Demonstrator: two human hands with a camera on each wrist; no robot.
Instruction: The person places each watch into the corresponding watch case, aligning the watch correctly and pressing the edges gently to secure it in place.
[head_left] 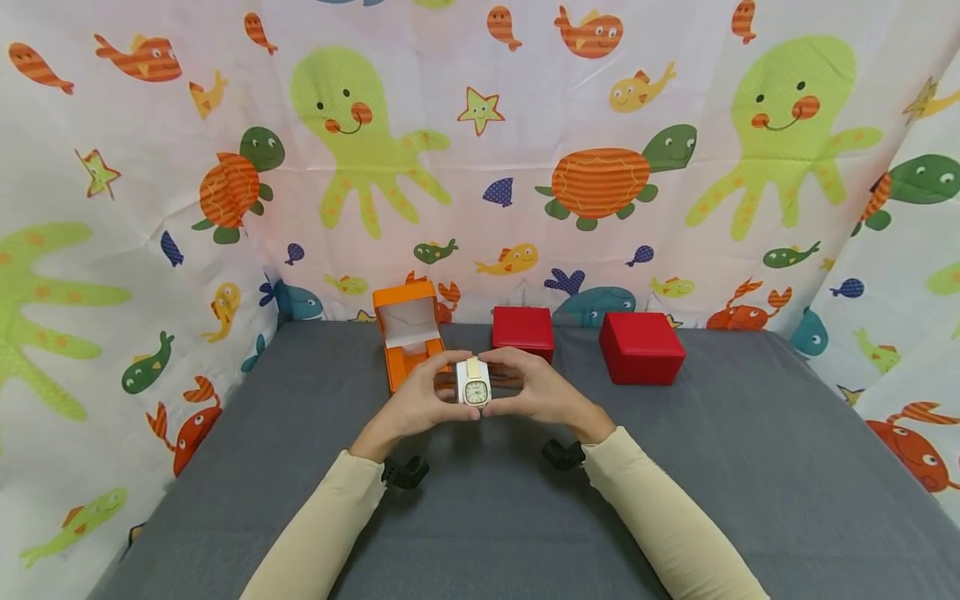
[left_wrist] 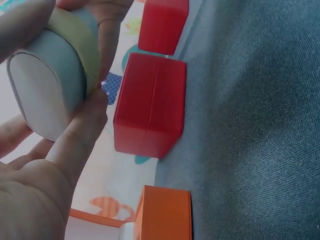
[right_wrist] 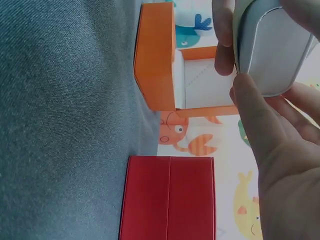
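Observation:
Both hands hold a wristwatch (head_left: 476,392) wrapped round a white watch cushion (left_wrist: 35,90), raised over the grey cloth in the middle of the head view. The watch has a rounded-square, gold-rimmed face turned toward me and a pale yellow strap. My left hand (head_left: 427,396) grips the cushion's left end between thumb and fingers. On the opposite end, my right hand (head_left: 536,387) grips it the same way. Behind the left hand stands an orange watch box (head_left: 414,357), its lid raised to show a white lining; the left hand hides part of it.
A closed red box (head_left: 523,329) stands just behind the right hand, partly covered by it. Farther right is another closed red box (head_left: 642,354). A curtain (head_left: 480,192) printed with sea animals hangs along the back and sides of the grey cloth-covered table (head_left: 750,467).

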